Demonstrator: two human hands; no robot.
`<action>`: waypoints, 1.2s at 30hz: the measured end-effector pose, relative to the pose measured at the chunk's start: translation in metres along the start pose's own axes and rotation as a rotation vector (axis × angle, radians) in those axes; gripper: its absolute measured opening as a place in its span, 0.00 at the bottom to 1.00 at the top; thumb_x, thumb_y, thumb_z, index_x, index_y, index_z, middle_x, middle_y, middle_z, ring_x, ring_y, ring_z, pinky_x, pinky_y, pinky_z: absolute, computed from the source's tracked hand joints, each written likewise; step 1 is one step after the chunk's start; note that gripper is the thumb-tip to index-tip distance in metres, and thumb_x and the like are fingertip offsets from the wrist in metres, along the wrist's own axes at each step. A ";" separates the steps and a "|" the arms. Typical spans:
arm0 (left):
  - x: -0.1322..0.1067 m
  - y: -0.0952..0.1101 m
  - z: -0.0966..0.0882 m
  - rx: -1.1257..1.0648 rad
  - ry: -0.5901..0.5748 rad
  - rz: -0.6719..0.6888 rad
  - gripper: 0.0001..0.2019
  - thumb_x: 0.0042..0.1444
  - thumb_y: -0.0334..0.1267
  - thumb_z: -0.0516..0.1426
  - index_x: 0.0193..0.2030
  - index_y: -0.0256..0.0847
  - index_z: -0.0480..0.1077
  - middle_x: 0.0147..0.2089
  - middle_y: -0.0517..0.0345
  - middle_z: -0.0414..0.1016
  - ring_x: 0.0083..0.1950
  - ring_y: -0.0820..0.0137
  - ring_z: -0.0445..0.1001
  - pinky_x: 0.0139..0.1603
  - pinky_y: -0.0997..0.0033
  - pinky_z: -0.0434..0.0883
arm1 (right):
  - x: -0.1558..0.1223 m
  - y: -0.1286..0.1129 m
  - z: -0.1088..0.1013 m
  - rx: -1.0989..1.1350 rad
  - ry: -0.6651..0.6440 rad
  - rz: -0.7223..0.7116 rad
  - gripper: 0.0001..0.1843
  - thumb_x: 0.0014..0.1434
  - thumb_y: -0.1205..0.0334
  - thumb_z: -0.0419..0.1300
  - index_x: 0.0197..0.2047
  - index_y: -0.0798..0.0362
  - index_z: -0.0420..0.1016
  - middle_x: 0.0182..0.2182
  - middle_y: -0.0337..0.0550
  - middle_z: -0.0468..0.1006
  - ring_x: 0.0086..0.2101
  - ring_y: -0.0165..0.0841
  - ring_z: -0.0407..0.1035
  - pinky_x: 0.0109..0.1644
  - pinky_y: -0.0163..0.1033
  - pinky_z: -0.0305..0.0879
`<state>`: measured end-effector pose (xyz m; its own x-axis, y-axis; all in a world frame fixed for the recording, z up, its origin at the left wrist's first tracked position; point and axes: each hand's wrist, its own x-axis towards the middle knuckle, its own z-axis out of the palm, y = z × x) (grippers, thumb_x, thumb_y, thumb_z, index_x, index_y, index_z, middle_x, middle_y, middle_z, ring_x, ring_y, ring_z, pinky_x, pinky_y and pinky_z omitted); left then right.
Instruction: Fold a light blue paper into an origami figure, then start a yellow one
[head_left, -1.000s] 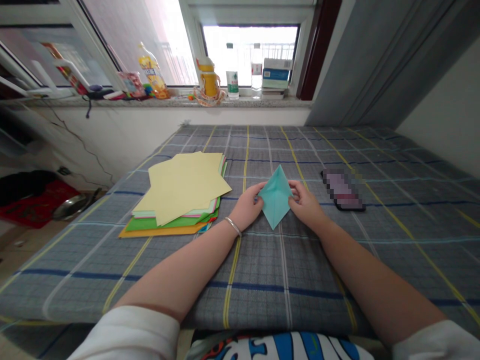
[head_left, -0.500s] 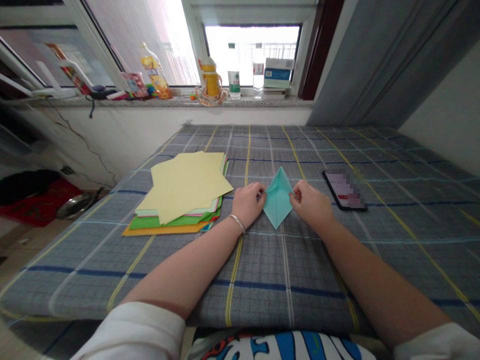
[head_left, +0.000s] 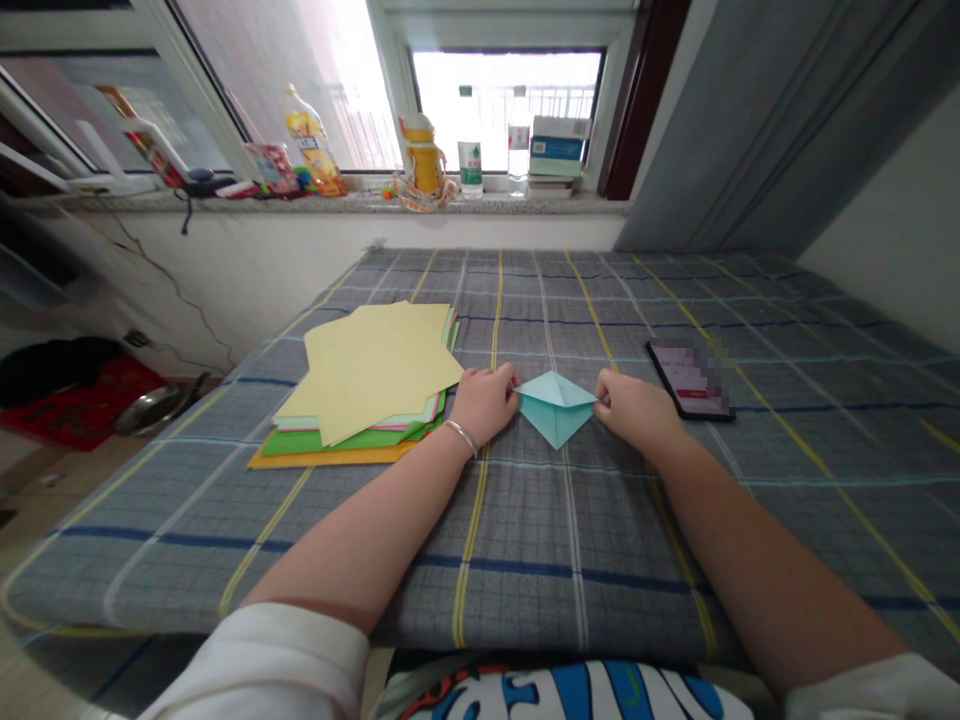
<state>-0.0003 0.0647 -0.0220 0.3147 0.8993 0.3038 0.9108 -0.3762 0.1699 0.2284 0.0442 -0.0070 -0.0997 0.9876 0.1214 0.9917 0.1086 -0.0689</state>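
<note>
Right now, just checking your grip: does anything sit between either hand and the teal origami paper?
Nothing visible does: the left hand and the right hand pinch the side corners of the teal origami paper directly.

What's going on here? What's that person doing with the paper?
A person is pinching a folded piece of teal paper at its side corners, with the left hand and right hand, on a grey plaid cloth. A pile of coloured paper lies to its left, and a phone lies to its right.
</note>
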 end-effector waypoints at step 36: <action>-0.008 -0.005 -0.008 0.231 -0.222 0.272 0.24 0.56 0.36 0.52 0.61 0.50 0.64 0.36 0.51 0.78 0.39 0.61 0.76 0.42 0.63 0.64 | -0.003 0.000 -0.001 -0.012 -0.041 -0.533 0.09 0.60 0.69 0.53 0.35 0.50 0.74 0.51 0.39 0.75 0.47 0.34 0.68 0.42 0.35 0.63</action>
<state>-0.0091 0.0577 -0.0181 0.5790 0.8099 0.0944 0.8145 -0.5693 -0.1113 0.2286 0.0410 -0.0065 -0.5924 0.7997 0.0976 0.8037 0.5950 0.0033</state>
